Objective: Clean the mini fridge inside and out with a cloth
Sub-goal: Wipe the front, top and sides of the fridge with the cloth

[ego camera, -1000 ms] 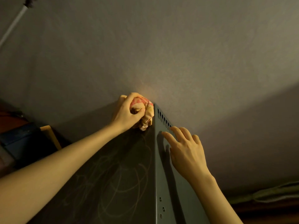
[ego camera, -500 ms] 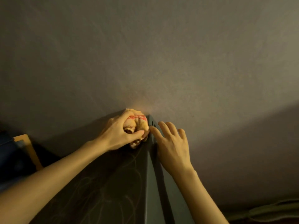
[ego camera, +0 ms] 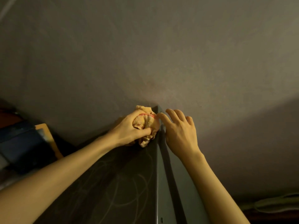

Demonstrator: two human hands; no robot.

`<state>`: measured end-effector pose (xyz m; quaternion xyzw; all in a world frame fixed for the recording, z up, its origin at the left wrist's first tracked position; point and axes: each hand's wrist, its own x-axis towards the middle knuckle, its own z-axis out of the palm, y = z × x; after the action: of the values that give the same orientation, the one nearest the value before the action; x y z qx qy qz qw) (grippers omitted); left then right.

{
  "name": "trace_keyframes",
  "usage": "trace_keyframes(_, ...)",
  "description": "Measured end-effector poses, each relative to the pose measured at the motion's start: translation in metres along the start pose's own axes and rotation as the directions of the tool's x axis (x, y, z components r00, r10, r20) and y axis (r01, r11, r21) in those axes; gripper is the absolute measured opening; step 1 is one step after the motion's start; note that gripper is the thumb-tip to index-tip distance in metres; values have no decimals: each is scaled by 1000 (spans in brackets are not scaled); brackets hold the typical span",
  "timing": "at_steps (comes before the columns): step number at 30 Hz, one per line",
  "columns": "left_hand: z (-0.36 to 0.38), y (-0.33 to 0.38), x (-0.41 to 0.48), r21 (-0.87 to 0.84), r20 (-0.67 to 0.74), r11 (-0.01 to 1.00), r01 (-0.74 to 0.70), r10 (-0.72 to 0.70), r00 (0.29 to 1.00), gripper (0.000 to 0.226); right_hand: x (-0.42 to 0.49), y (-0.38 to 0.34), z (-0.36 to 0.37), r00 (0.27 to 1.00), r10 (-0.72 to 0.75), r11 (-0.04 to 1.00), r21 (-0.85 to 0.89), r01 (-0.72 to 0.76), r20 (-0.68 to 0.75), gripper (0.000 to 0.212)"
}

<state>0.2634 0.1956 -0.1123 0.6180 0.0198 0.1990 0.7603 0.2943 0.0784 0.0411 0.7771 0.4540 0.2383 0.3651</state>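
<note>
Head view, downward, close above fridge (ego camera: 113,183)

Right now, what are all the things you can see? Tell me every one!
mini fridge: one, dark with a grey side panel, bottom middle, by the wall
cloth: one, yellow with a red stripe, bunched at the fridge's far corner
wall: one, grey, behind everything
blue object: one, dark blue with an orange edge, far left; too dim to identify
cord: one, pale, lower right
left hand: one, grips the cloth
right hand: one, fingers resting on the grey panel
</note>
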Motion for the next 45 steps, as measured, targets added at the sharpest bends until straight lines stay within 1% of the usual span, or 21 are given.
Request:
trace_keyframes(3,2,6,-32,65,-4,998,-7,7,1000,70,-14,-5,-14,1000,-1,1000,19,1,-23,60)
trace_keyframes(6,5,17,-70,123,-6,992,-16,17,1000,75,-30,-12,-30,999,-4,1000,30,5,-50,59)
trace_keyframes(9,6,33,-112,145,14,989,-18,16,1000,72,-46,-20,-44,999,-7,1000,25,9,-51,62)
trace_keyframes(12,7,44,-151,176,20,984,-5,1,1000,82,-61,-28,-54,999,-2,1000,27,4,-50,62)
trace_keyframes(15,9,46,-182,164,18,986,-27,25,1000,89,-74,-34,-60,999,11,1000,30,-10,-43,63)
trace_keyframes(19,9,41,-213,128,-2,990,-54,55,998,85,-87,-42,-63,999,27,999,35,-25,-35,63)
trace_keyframes(24,9,35,-231,124,-21,988,-87,90,996,75,-97,-46,-60,999,28,999,34,-27,-20,65)
trace_keyframes(29,12,32,-226,135,-46,987,-83,89,995,75,-99,-42,-53,1000,4,1000,1,-4,4,73)
trace_keyframes(33,16,29,-210,109,-66,991,-77,84,994,74,-97,-37,-48,1000,-4,1000,-28,5,17,74)
trace_keyframes(36,17,26,-186,72,-94,995,-75,82,992,70,-92,-32,-41,999,4,998,-65,-1,39,77)
trace_keyframes(38,16,23,-165,79,-109,995,-56,65,992,68,-86,-28,-34,999,10,997,-81,-6,52,77)
trace_keyframes(41,13,16,-133,85,-124,996,-18,29,992,63,-74,-20,-20,998,22,997,-81,-17,66,78)
trace_keyframes(45,7,5,-90,79,-150,997,21,-9,989,63,-50,-11,-1,998,32,998,-56,-29,57,78)
